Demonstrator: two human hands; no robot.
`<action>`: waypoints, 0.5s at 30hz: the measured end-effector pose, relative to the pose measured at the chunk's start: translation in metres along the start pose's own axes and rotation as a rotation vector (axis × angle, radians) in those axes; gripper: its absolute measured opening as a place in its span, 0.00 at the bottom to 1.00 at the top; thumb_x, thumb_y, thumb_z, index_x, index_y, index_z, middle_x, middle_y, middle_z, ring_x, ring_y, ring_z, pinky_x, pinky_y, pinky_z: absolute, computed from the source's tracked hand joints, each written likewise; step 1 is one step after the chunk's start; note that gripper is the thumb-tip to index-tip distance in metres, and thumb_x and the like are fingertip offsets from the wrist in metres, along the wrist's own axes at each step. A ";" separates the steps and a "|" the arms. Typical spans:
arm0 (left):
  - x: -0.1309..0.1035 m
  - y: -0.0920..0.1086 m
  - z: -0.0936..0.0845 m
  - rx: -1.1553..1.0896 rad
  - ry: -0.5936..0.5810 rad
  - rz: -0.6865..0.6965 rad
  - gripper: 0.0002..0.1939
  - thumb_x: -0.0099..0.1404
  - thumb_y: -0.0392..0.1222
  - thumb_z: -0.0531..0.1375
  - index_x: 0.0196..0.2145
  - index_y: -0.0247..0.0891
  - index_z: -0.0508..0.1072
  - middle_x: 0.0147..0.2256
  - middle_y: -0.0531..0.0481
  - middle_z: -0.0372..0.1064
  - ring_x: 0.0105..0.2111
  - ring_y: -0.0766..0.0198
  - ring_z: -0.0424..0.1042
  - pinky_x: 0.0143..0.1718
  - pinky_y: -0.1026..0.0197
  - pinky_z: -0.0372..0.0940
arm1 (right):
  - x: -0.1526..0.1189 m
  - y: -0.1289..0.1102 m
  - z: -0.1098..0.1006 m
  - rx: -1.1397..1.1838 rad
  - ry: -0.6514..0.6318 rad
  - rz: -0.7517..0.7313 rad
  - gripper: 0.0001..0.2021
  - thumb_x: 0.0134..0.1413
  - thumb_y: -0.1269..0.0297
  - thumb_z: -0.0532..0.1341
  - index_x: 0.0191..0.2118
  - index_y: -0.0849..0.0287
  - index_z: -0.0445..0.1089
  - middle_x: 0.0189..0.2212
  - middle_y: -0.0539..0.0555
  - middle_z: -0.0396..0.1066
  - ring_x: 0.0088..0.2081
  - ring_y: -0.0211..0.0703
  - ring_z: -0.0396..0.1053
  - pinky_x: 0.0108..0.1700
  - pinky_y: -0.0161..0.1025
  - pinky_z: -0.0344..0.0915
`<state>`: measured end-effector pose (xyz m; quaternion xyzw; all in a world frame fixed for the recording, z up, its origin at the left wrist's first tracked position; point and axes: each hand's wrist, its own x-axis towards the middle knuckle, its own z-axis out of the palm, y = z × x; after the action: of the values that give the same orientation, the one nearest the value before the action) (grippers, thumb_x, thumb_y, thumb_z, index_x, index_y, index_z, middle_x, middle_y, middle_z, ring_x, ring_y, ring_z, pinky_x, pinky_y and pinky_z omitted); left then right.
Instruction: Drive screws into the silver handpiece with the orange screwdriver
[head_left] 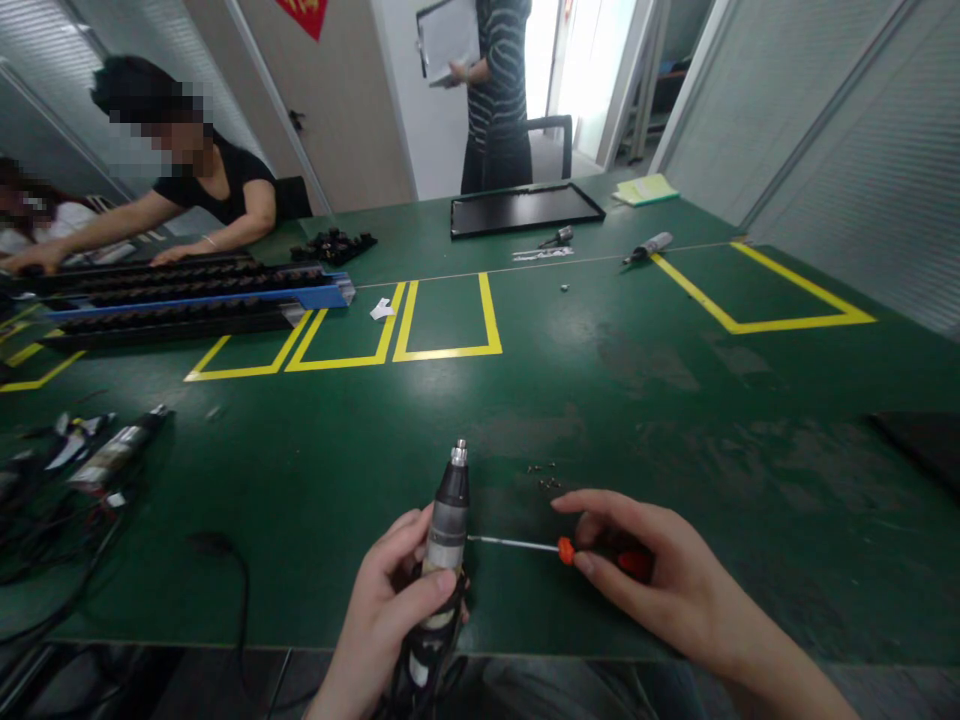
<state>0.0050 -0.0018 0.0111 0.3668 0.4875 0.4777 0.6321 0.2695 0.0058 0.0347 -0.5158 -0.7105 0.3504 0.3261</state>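
My left hand (401,590) is wrapped round an electric screwdriver (448,530), a silver and black cylinder whose nose tilts up and away from me. A cable bundle hangs from its lower end near the table edge. My right hand (645,570) grips a screwdriver (564,550) by its red and black handle, with the index finger lifted off. The thin metal shaft points left, and its tip is at the side of the electric screwdriver; I cannot tell whether it touches. Just beyond my right fingers, several tiny screws (549,483) lie on the green table (360,450).
Another electric screwdriver (120,450) and tangled cables (45,560) lie at the left. Long black and blue rails (225,297) stand beyond, where a person (217,190) reaches over them. A black tray (525,210) sits at the back. Yellow tape (450,353) marks the tabletop.
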 end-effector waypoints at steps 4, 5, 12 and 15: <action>0.001 -0.001 -0.002 0.001 -0.013 -0.011 0.22 0.54 0.41 0.73 0.47 0.35 0.83 0.33 0.48 0.72 0.24 0.62 0.73 0.21 0.63 0.69 | -0.001 -0.002 0.000 0.025 0.028 0.009 0.18 0.52 0.72 0.64 0.49 0.56 0.76 0.32 0.51 0.74 0.30 0.41 0.75 0.32 0.33 0.72; 0.001 -0.001 -0.003 0.004 -0.012 -0.009 0.23 0.54 0.41 0.73 0.48 0.35 0.83 0.33 0.48 0.72 0.24 0.62 0.73 0.22 0.63 0.69 | -0.001 -0.002 -0.001 0.028 0.021 0.014 0.18 0.52 0.72 0.64 0.50 0.56 0.76 0.32 0.51 0.74 0.31 0.41 0.75 0.33 0.33 0.73; 0.001 0.002 0.000 -0.015 -0.031 -0.011 0.22 0.53 0.42 0.74 0.46 0.36 0.83 0.32 0.50 0.71 0.24 0.63 0.73 0.22 0.64 0.69 | 0.000 -0.001 -0.004 0.071 -0.094 0.037 0.17 0.65 0.64 0.57 0.57 0.58 0.72 0.29 0.51 0.77 0.28 0.41 0.74 0.30 0.35 0.68; 0.000 0.004 0.003 -0.005 -0.030 -0.009 0.20 0.53 0.43 0.74 0.44 0.36 0.84 0.32 0.51 0.70 0.23 0.63 0.73 0.21 0.65 0.68 | 0.000 0.002 -0.002 0.049 -0.110 0.032 0.18 0.65 0.66 0.56 0.58 0.59 0.72 0.25 0.49 0.74 0.25 0.39 0.71 0.26 0.34 0.65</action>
<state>0.0065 -0.0004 0.0155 0.3700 0.4784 0.4706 0.6424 0.2726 0.0062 0.0340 -0.4990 -0.7101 0.4007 0.2936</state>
